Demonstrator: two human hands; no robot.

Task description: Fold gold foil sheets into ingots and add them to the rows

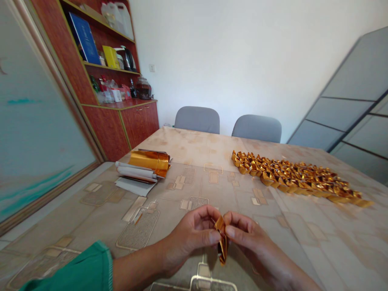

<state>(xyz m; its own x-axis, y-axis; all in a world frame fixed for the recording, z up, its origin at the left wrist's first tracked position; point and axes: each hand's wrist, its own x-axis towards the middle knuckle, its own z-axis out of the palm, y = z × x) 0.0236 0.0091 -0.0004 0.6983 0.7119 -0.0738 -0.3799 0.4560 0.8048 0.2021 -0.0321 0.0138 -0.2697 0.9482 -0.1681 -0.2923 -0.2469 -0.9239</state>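
Observation:
Between my hands, above the near part of the table, is a narrow piece of folded gold foil paper (222, 246), held upright with its lower end hanging free. My left hand (197, 230) pinches its upper left side between thumb and fingers. On the other side, my right hand (247, 232) grips the upper right edge in the same way. A stack of gold and white-backed foil sheets (148, 163) lies to the left on the table. Rows of folded gold foil pieces (297, 176) are set close together on the right.
A patterned cloth covers the table (182, 220). Two grey chairs (197, 119) stand at its far side by the white wall. At the back left is a red-brown cabinet (121, 125) with jugs, a kettle and jars on its shelves.

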